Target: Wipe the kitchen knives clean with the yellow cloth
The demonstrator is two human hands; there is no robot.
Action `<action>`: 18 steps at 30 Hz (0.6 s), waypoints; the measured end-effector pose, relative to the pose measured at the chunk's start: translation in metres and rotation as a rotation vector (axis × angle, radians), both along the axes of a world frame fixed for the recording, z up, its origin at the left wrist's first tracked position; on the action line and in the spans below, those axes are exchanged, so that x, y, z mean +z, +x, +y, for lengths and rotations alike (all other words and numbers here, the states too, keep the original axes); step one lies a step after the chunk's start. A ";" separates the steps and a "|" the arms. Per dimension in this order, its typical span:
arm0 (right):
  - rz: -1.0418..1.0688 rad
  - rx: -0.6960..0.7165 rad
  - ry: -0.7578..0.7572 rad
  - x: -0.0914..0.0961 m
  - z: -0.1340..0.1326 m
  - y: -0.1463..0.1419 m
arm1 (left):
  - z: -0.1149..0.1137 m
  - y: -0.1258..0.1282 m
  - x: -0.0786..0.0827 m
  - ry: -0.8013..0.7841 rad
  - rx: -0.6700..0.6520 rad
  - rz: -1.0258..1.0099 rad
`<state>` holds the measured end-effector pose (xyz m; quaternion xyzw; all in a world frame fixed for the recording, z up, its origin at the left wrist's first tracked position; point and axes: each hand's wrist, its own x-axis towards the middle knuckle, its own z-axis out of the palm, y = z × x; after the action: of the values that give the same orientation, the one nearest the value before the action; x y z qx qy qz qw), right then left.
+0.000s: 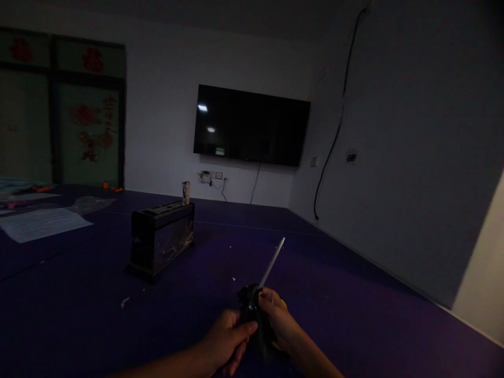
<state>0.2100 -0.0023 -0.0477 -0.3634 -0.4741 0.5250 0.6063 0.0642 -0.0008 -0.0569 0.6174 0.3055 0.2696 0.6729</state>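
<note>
Both my hands meet low in the middle of the view, over a dark purple table (354, 315). My right hand (277, 315) is closed round the dark handle of a knife (271, 269), whose thin pale blade points up and to the right. My left hand (224, 341) is closed on a dark cloth-like thing (252, 317) bunched at the base of the blade. A bit of yellow shows under my right hand. I cannot make out what it is.
A dark knife block (161, 239) with slots on top stands on the table to the left. Behind it is a small patterned cup (186, 192). Sheets of paper (43, 223) lie far left. A black wall screen (250, 126) hangs ahead.
</note>
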 end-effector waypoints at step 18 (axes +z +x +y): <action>0.089 -0.051 -0.063 0.012 0.004 0.011 | 0.001 -0.001 -0.002 0.028 -0.037 0.075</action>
<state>0.2209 0.0017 -0.0359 -0.3705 -0.4205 0.5398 0.6282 0.0636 0.0006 -0.0592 0.6421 0.3152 0.2380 0.6570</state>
